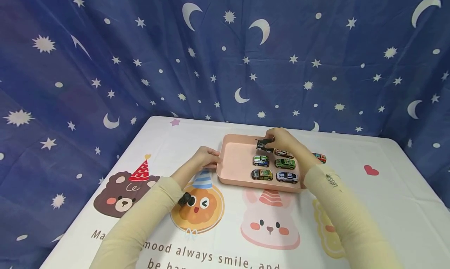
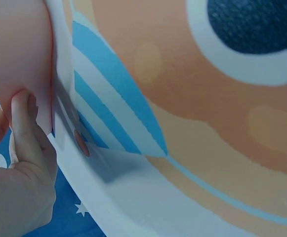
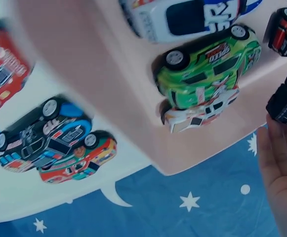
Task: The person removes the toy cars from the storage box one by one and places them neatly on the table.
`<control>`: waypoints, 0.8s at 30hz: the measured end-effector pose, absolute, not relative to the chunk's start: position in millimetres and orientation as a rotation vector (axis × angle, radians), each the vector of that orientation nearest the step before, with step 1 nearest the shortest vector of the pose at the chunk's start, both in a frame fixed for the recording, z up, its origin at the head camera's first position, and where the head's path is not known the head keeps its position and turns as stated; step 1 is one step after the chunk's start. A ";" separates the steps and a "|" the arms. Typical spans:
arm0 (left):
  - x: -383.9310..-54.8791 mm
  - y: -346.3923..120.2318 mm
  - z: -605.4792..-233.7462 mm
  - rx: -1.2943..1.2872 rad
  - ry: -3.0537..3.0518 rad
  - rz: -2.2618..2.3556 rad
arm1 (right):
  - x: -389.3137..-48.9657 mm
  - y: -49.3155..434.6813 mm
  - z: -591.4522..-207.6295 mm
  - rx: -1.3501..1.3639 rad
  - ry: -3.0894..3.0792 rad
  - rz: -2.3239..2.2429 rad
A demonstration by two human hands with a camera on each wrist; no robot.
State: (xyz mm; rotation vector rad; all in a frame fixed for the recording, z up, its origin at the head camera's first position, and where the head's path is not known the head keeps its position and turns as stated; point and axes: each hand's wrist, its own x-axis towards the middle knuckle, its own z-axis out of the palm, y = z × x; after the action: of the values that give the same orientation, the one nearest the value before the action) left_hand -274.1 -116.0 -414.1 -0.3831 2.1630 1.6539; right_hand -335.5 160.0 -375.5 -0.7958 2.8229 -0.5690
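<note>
My left hand [image 1: 205,157] pinches the left wall of a shallow pink tray [image 1: 233,161], with the thumb against its side in the left wrist view. Over the tray's back part, my right hand [image 1: 282,139] holds a black toy car [image 1: 264,145] by its fingertips. Several toy cars stand in the tray in two columns: a green car [image 1: 285,164], a silver-white car [image 1: 287,177], a white, green and blue car [image 1: 261,160], a dark yellow-green car [image 1: 262,174] and a white-orange car [image 1: 284,154], partly hidden by the right hand.
Right of the tray, partly behind the right forearm, are a red toy car [image 3: 4,69], a blue-black one [image 3: 44,136] and a red-orange one [image 3: 79,160]. The printed white tablecloth [image 1: 397,190] meets a blue starry curtain [image 1: 211,58] at the back.
</note>
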 end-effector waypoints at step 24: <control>-272.8 -117.1 -414.4 -0.374 2.177 1.659 | -320.7 201.1 -368.9 -0.850 2.868 -0.605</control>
State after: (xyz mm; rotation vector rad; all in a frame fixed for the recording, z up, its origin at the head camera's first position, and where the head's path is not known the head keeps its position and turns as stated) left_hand -272.8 -117.1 -414.4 -0.3739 2.1767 1.6595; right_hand -320.7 201.1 -368.9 -0.8504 2.8680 -0.6047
